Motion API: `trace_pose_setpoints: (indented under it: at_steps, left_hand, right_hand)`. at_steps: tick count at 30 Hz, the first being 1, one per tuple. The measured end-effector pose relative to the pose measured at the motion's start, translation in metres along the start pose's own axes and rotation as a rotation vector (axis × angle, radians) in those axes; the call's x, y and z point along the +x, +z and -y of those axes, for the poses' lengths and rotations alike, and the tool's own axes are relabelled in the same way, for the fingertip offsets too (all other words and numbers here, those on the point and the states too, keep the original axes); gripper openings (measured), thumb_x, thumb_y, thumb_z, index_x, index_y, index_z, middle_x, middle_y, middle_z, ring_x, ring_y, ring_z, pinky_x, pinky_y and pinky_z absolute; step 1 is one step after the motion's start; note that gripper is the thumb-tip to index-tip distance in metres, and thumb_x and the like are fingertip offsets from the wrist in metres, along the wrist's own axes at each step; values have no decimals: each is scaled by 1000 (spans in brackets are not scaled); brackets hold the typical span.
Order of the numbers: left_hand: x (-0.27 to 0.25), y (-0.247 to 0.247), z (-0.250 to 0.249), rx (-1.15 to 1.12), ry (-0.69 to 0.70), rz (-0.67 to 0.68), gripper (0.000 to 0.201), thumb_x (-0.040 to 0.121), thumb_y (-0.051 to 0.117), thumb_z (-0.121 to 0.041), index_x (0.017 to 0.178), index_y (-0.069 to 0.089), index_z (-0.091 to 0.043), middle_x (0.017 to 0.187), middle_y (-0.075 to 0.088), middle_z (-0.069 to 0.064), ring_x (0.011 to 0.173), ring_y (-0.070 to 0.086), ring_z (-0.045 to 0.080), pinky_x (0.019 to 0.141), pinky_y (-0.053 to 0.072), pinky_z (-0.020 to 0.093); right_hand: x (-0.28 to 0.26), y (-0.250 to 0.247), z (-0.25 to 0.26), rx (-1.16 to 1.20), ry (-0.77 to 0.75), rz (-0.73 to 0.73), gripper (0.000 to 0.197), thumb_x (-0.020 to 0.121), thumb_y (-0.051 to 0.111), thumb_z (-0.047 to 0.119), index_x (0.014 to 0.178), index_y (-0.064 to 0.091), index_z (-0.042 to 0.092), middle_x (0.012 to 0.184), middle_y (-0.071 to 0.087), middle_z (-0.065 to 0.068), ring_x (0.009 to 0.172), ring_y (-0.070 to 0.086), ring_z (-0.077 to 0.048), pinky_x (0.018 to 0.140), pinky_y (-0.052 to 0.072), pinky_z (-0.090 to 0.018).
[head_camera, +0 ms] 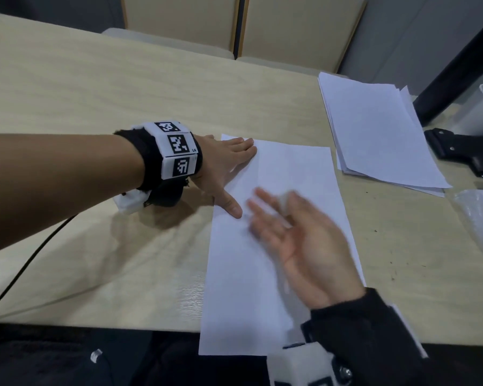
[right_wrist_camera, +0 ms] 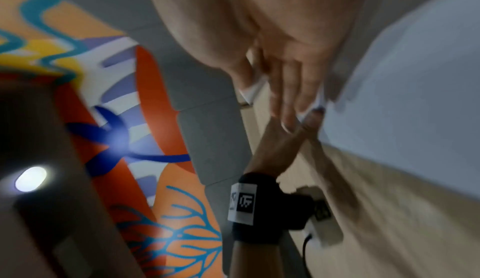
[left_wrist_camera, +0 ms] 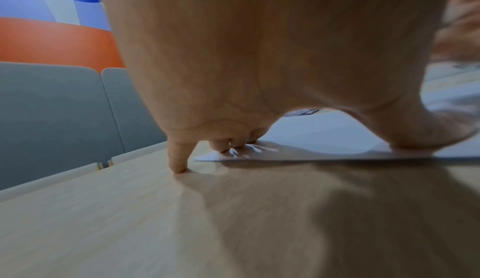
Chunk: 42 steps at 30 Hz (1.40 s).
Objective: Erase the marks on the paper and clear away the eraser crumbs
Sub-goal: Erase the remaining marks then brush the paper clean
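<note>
Head view: left hand (head_camera: 223, 162) presses flat at the paper's (head_camera: 265, 274) 10 o'clock corner; right hand (head_camera: 299, 235), fingers straight, grasps nothing. Thin, slippery sheet; pin its edge.

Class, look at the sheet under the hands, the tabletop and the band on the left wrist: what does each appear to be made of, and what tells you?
Sheet: thin white paper, matte; it lies flat with faint fold creases.
Tabletop: pale wood-grain surface, probably laminate; slightly glossy, judging by the soft reflections.
Wrist band: black fuzzy fabric carrying stiff white printed marker tiles, likely plastic or card.
</note>
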State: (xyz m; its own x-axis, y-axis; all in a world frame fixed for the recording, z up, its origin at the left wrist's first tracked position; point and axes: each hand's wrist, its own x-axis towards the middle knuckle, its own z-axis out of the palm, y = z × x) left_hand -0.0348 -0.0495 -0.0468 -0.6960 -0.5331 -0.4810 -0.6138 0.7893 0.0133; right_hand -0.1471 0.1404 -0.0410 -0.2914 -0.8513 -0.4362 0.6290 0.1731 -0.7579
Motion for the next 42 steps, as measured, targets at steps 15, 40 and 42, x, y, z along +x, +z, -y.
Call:
trace_pose_setpoints:
  at_steps: [15, 40, 42]
  left_hand:
    - [1, -5, -4, 32, -30, 37, 129, 64, 47, -88, 152, -19, -20, 161, -21, -8, 148, -15, 8, 121, 10, 49]
    - [3, -8, -8, 54, -26, 25, 93, 92, 40, -61, 154, -13, -17, 163, -16, -2, 150, -8, 14, 121, 14, 45]
    - [4, -8, -6, 50, -28, 26, 93, 92, 40, -62, 154, -13, -18, 162, -17, -3, 150, -9, 14, 120, 14, 45]
  right_hand:
    - [-4, -44, 27, -81, -460, -356, 7, 99, 52, 14, 95, 58, 16, 90, 67, 1, 87, 59, -16, 83, 49, -28]
    - [69, -13, 28, 116, -151, -265, 19, 100, 50, 11, 117, 55, 1, 112, 66, -18, 93, 67, -21, 89, 54, -29]
    - [69, -31, 42, 3, -337, -466, 13, 100, 51, 13, 89, 60, 10, 79, 61, -3, 62, 54, -11, 63, 48, -21]
